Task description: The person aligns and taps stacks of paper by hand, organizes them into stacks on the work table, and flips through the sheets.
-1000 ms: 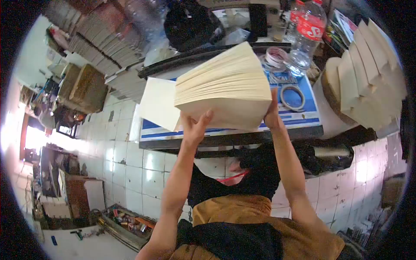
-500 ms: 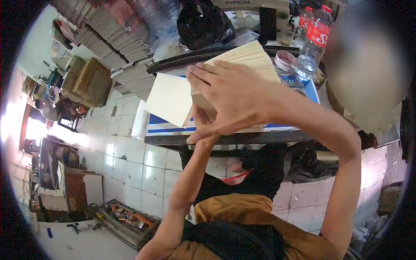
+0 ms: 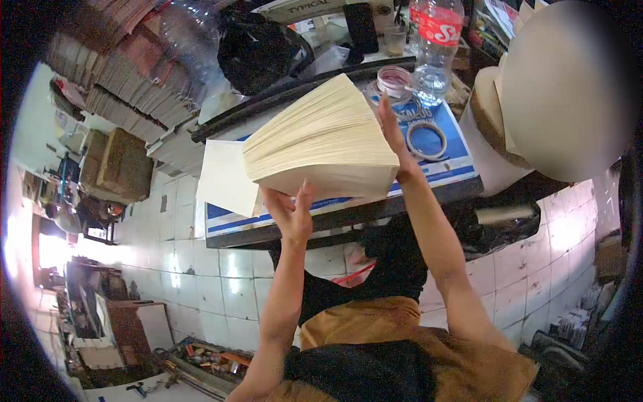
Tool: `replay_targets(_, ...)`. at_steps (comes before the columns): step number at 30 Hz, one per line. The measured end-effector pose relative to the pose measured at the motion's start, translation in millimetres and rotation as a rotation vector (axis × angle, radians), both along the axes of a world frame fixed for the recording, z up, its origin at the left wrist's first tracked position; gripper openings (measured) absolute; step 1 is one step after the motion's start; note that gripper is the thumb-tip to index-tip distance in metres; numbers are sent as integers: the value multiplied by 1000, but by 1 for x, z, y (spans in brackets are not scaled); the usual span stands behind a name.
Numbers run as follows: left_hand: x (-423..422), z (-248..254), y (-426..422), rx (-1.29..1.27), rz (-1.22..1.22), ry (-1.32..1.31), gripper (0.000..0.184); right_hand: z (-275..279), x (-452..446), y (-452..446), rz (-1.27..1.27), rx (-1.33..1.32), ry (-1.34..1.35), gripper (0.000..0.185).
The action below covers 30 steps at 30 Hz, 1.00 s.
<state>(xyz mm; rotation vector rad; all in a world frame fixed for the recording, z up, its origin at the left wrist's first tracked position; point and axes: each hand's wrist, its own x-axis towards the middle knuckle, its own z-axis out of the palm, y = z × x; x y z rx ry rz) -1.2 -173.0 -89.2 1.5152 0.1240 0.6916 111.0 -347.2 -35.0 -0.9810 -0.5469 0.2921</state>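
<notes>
A thick stack of cream paper sheets [image 3: 321, 137], fanned at its far side like a book block, is tilted up over the table. My left hand [image 3: 289, 213] grips its lower left, thumb on the near face and the other fingers partly hidden underneath. Against the right edge of the stack lies my right hand [image 3: 400, 144], its fingers pointing up along the side and partly behind the sheets. A pale flat sheet [image 3: 226, 175] sticks out to the left of the stack; whether it is joined to it, I cannot tell.
Blue-and-white printed sheets [image 3: 459, 164] cover the table, with a tape roll [image 3: 426, 141] on them. Behind stand a small jar [image 3: 394, 82] and a plastic bottle [image 3: 437, 50]. A black bag [image 3: 261, 53] sits at the back, with paper piles [image 3: 127, 100] to the left.
My right hand has moved from across the top of the stack to its right edge. The stack is turned and tilted up, with its fanned pages now showing. The view has shifted.
</notes>
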Motion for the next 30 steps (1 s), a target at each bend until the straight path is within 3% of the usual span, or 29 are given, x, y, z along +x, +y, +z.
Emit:
replay_targets(5, 1, -2, -14, -174, 71, 25, 65, -24, -11, 2, -154, -49, -101, 71)
replay_targets(6, 4, -8, -6, -107, 40, -9, 66, -28, -8, 4, -74, 35, 17, 71)
replay_targets(9, 9, -9, 24, 23, -8, 117, 66, -37, 5, 1, -81, 3, -137, 75)
replay_targets(10, 15, -15, 32, -13, 6, 71, 67, -28, -3, -4, -54, 45, -71, 80)
replay_targets(13, 32, -14, 26, -266, 104, -86, 61, -47, 13, 14, -240, -121, -243, 81)
replay_targets(14, 29, 2, 23, -210, 46, 0, 61, -48, 14, 20, -193, -12, -95, 81)
replay_targets(15, 26, 14, 20, -190, 8, 28, 61, -44, 17, 16, -196, -7, -141, 80)
replay_targets(18, 16, -2, 26, -227, 20, -36, 56, -34, 13, 11, -166, 52, -106, 80)
replay_targets(20, 15, -46, 63, -124, -75, -24, 59, -48, 13, 5, -235, -132, -236, 79)
replay_targets(23, 10, -26, 51, -114, -194, -3, 65, -50, 7, -8, -259, -176, -230, 79)
replay_targets(25, 8, -24, 36, -160, -37, -4, 68, -28, -5, -31, -223, -76, -106, 80)
replay_targets(26, 8, -31, 31, -203, 41, -18, 69, -46, 1, -14, -273, -127, -183, 82)
replay_targets(30, 8, -23, 28, -226, 3, -26, 62, -36, -17, -16, -317, -207, -325, 85)
